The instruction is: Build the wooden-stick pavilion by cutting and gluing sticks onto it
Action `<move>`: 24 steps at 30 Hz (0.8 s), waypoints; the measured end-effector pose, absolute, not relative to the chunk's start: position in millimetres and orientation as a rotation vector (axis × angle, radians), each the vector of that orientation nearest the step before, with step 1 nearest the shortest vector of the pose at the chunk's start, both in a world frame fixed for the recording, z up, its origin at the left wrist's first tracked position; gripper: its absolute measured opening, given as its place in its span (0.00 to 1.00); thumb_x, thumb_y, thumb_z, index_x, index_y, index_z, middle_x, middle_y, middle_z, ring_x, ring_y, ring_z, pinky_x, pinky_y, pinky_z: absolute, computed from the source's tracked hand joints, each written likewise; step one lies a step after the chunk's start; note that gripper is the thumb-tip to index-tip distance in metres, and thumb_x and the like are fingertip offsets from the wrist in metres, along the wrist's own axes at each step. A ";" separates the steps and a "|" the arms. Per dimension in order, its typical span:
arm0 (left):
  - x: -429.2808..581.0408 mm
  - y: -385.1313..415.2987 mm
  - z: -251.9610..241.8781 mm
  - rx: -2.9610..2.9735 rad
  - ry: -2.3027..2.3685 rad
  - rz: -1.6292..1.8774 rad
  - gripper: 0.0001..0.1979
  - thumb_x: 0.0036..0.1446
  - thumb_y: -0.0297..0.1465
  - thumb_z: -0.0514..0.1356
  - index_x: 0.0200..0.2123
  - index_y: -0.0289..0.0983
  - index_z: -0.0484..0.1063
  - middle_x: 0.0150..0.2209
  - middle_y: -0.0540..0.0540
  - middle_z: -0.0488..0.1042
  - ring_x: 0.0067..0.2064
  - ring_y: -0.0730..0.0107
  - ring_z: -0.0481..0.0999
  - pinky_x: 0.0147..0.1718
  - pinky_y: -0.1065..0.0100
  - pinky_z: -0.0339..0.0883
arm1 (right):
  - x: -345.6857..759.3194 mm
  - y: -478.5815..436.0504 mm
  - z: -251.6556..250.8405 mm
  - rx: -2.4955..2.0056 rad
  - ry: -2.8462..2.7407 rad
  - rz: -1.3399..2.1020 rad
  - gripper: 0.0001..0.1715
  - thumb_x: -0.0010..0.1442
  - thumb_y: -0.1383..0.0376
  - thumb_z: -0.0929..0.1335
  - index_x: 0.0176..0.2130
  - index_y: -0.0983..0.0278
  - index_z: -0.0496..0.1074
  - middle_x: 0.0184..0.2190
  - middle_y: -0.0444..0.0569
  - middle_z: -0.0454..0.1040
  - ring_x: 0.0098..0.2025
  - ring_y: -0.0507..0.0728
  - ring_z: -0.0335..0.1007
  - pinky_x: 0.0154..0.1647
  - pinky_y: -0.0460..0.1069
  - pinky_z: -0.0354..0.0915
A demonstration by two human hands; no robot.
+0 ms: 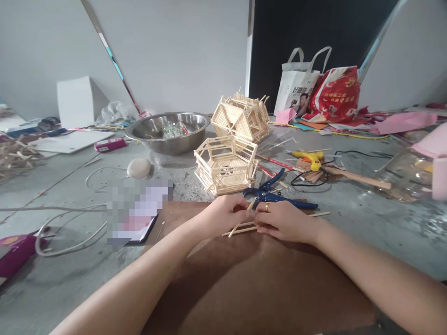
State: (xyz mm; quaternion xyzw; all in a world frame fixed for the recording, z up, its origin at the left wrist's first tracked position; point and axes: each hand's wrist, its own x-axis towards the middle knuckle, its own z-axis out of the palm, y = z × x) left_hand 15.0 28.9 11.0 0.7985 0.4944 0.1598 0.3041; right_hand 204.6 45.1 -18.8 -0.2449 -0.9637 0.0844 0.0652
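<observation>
My left hand (223,216) is closed, its fingertips pinching a thin wooden stick (233,229) that slants across other sticks. Close beside it, my right hand (284,221), with a ring on one finger, has its fingers curled on the same small group of sticks; its fingertips are partly hidden. Both hands are low over a brown board (258,284). Just beyond them lies a blue-handled cutting tool (296,203). Behind the tool stands an open six-sided frame of glued sticks (226,170), and farther back a larger stick-built lattice (240,118).
At left are a phone (148,218), a white round object (138,168), looped cables and a purple box (16,253). A metal basin (167,135) sits behind. To the right lie a yellow glue gun (312,159) and a clear plastic container (401,174); bags (335,95) stand at the back.
</observation>
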 end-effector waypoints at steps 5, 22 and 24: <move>13.8 26.9 5.4 2.082 1.263 0.530 0.08 0.50 0.32 0.50 0.23 0.35 0.65 0.19 0.54 0.63 0.22 0.79 0.61 0.20 0.76 0.53 | 195.6 37.5 -21.9 -0.801 -2.954 0.126 0.11 0.58 0.66 0.57 0.35 0.64 0.66 0.35 0.50 0.68 0.36 0.54 0.64 0.33 0.47 0.59; 14.4 24.4 7.4 1.447 1.059 1.183 0.10 0.47 0.34 0.57 0.25 0.35 0.60 0.21 0.53 0.66 0.21 0.80 0.65 0.20 0.75 0.60 | 191.6 32.4 -22.4 -0.942 -2.977 0.064 0.10 0.58 0.70 0.56 0.33 0.66 0.64 0.31 0.50 0.68 0.30 0.54 0.66 0.28 0.46 0.56; 14.7 23.5 8.1 1.442 1.047 1.224 0.09 0.48 0.34 0.57 0.25 0.35 0.60 0.21 0.53 0.67 0.21 0.81 0.64 0.20 0.75 0.61 | 191.9 31.5 -21.1 -0.956 -2.969 0.111 0.09 0.57 0.71 0.57 0.32 0.65 0.64 0.29 0.48 0.68 0.29 0.53 0.65 0.26 0.46 0.54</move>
